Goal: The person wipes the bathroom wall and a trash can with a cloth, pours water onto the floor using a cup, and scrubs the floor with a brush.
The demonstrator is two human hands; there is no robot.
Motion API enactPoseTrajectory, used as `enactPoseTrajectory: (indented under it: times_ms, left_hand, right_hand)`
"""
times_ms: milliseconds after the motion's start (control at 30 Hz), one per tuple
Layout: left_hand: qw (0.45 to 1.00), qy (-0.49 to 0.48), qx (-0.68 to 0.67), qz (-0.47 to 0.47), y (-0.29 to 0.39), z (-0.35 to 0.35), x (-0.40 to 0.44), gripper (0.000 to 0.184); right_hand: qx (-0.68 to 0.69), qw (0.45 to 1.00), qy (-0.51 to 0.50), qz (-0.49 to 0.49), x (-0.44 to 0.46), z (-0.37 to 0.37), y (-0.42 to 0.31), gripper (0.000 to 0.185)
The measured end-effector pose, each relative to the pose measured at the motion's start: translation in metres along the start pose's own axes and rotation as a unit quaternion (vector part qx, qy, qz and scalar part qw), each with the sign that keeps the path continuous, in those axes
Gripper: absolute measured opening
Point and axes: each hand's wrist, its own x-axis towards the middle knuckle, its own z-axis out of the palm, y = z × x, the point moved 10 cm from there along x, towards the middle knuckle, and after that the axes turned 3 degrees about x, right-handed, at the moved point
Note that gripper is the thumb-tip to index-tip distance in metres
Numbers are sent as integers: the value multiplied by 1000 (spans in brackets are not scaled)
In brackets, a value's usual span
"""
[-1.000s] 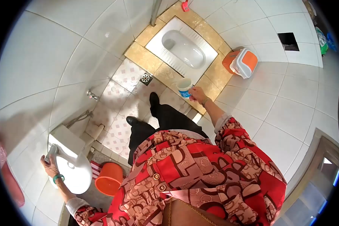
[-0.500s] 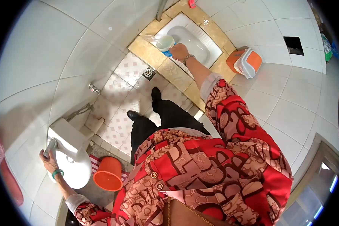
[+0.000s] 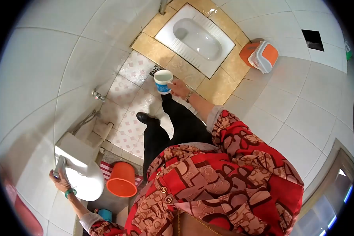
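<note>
My right hand (image 3: 179, 89) grips a white mug (image 3: 163, 80) with a blue patterned band. The mug is held upright, its opening facing up, above the tiled floor near my shoes. Beyond it lies a white squat toilet (image 3: 188, 51) set in a yellow tiled step. At the left, my left hand (image 3: 61, 183) is closed around the grey metal faucet (image 3: 60, 167) of a white washbasin (image 3: 91, 185); part of its fingers is hidden behind the faucet.
An orange bucket (image 3: 122, 180) stands beside the basin. An orange and grey bin (image 3: 259, 56) sits right of the toilet. A wall tap (image 3: 98, 95) juts from the left wall, and a floor drain (image 3: 155, 70) lies behind the mug. A blue container (image 3: 105, 214) shows below.
My right hand has drawn the mug back from the toilet's edge towards me. Clear liquid showed beside the mug earlier; now none does. My left hand remains on the faucet.
</note>
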Motion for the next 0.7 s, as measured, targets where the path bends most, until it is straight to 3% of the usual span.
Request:
enactPoseTrajectory:
  times_ms: [100,167,200,267,300,333,400,500,533,600,700]
  left_hand:
    - [1000,-5,10,13,28,-11,-8,45]
    - [998,-36,14,-45,22,-9,-10,45]
    - [997,-28,-55,-45,25,-8,-11,45]
    - [999,-11,-39,9,19,-8,-7,45]
    - [996,-45,-50,-52,7,-7,-9,46]
    - [999,-37,10,-9,21,-10,-8,47]
    - [998,-43,29,-37,12,-12,-6,47]
    - [997,-31,43,-62,4,-15,-6,47]
    - [998,-14,66,-9,18,-17,-4,47]
    - [994,-35,74,-77,22,-15,-9,48]
    - [998,-12,56,-21,16,-19,-6,45]
  right_hand:
    - [48,999,-23,9,10,30,11,27]
    - [71,995,-62,36,21,54,11,27]
    - [74,994,-63,41,32,61,11,27]
    - [140,984,-92,63,57,75,13,26]
    - [159,980,-103,57,66,76,7,22]
    - [162,979,-103,62,86,77,13,22]
    - [265,951,-83,139,124,75,35,23]
    - [316,935,-69,142,160,58,37,17]
    - [341,925,-60,156,170,52,44,15]
    - [387,904,-73,169,188,42,48,14]
    - [474,860,-75,177,185,28,37,13]
